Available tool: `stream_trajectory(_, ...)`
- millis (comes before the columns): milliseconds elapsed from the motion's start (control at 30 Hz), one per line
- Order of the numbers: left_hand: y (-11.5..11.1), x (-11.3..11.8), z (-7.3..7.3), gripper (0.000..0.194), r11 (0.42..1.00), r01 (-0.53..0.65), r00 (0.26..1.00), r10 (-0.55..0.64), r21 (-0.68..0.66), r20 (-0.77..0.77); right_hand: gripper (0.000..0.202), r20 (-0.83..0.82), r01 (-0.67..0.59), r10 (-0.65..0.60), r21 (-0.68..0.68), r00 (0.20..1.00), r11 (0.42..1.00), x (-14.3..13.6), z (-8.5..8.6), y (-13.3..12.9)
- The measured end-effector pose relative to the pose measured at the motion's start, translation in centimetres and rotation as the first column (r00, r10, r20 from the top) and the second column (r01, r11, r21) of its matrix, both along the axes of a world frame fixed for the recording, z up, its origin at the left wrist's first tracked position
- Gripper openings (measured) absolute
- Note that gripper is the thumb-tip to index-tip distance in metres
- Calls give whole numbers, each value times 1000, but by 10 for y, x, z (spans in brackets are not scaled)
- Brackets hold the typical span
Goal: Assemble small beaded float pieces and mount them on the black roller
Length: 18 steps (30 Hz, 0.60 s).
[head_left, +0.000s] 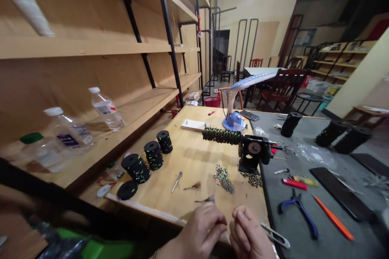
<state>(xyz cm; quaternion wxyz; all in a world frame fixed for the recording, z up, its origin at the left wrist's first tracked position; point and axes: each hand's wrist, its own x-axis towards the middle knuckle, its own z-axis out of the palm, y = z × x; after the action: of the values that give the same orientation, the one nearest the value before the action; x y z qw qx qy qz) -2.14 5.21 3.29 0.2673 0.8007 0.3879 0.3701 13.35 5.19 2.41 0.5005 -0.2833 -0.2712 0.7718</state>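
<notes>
Side by side over the near edge of the wooden board, my left hand (206, 226) and my right hand (251, 228) are closed, fingertips pinched and almost meeting. Anything held between them is too small to make out. Just beyond lies a small tool with a thin metal tip (206, 199), close to my left knuckles. Farther off are an orange-and-black small tool (193, 186) and a slim metal tool (176, 182). A pile of colourful beads and small metal pieces (224, 178) sits in front of a black clamp-like device (254, 151) with a bead-studded black roll (221, 135).
Black spools (135, 168) stand along the board's left side, beside a shelf with plastic bottles (106, 109). A blue lamp (234, 119) stands at the back. On the grey mat to the right lie blue pliers (299, 212), an orange pen-like tool (332, 216) and a red lighter (294, 184).
</notes>
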Motion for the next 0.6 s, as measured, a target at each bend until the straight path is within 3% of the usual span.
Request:
stream_trajectory(233,-28,0,-17,35,978,73,997,-68,-193,31,42,47,-106,109,-56,993,993,3,-29,-24)
stream_trajectory(367,-46,2,-31,39,898,144,987,-98,-416,129,44,98,-152,161,-91,982,984,1,-42,-31)
stream_trajectory(467,-52,2,-33,30,856,59,991,14,-514,135,48,159,-129,144,-104,977,986,-2,-42,-32)
stream_trajectory(600,-46,0,-21,10,869,-136,973,209,-477,103,49,320,-39,48,-35,946,999,-5,-37,-33)
